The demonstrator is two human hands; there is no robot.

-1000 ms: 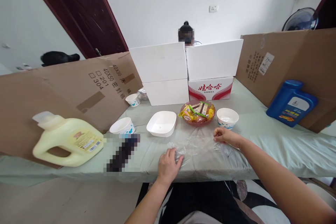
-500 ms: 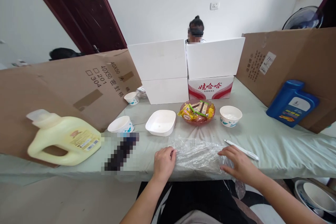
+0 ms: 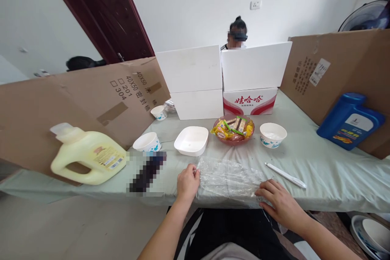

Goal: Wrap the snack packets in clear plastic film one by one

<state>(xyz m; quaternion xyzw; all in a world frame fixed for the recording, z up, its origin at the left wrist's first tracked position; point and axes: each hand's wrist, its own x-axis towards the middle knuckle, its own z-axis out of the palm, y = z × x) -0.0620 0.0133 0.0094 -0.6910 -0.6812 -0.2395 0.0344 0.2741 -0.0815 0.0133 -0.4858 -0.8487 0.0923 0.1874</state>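
Note:
A crumpled sheet of clear plastic wrap (image 3: pixel 230 180) lies at the near edge of the pale green table (image 3: pixel 319 170). My left hand (image 3: pixel 187 183) rests curled on the sheet's left end, fingers closed on its edge. My right hand (image 3: pixel 280 203) presses the sheet's right end near the table's front edge, fingers bent and holding the film. A white pen-like tool (image 3: pixel 285 175) lies just right of the sheet. Behind the sheet stand a white square dish (image 3: pixel 191 141), a pink bowl of wrapped snacks (image 3: pixel 233 129) and a white paper bowl (image 3: pixel 273 135).
A yellow jug (image 3: pixel 88 158) lies at the left, a blue jug (image 3: pixel 350 121) leans at the right. Cardboard walls (image 3: pixel 76 105) and white foam boxes (image 3: pixel 222 77) fence the table. Two more paper bowls (image 3: pixel 147 143) stand left. Another person (image 3: pixel 237 34) sits behind the boxes.
My right hand moved from the sheet's far right corner back to the near edge, uncovering the white tool. The sheet is drawn flatter between both hands. The view shifted slightly left.

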